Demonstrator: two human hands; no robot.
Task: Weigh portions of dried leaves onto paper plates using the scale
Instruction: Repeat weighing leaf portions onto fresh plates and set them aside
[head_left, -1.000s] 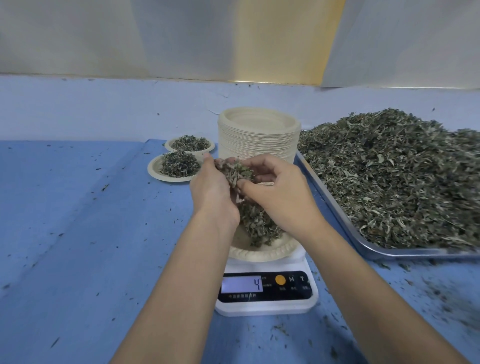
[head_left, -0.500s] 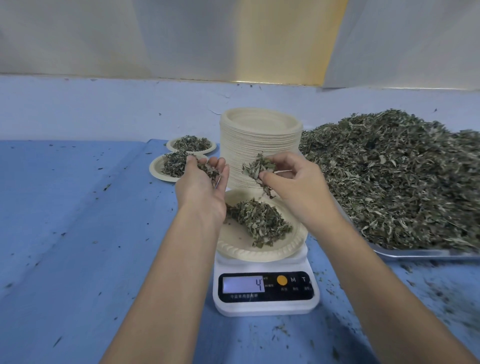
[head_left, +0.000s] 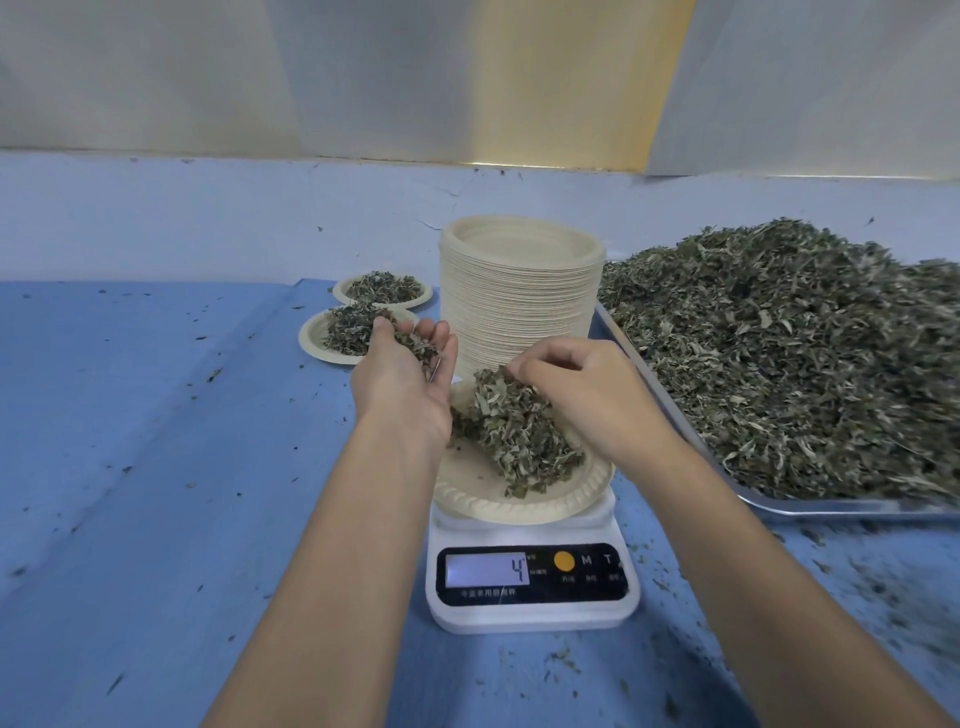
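A paper plate (head_left: 519, 506) sits on the white scale (head_left: 530, 587), whose display reads 4. A heap of dried leaves (head_left: 519, 441) lies on that plate. My left hand (head_left: 402, 379) hovers at the plate's left rim, palm up and cupped, with a small amount of dried leaves (head_left: 418, 344) lying against its fingers. My right hand (head_left: 587, 395) is over the plate's right side, its fingers curled down and pinching leaves at the top of the heap.
A tall stack of paper plates (head_left: 519, 291) stands right behind the scale. A metal tray (head_left: 831, 508) heaped with dried leaves (head_left: 789, 358) fills the right side. Two filled plates (head_left: 385, 292) (head_left: 337, 340) sit at the back left. Leaf crumbs dot the blue cloth (head_left: 156, 441).
My hands parted over the plate. The right hand then came down with its pinch of leaves onto the heap. The left hand stayed at the left rim, and the display still reads 4.
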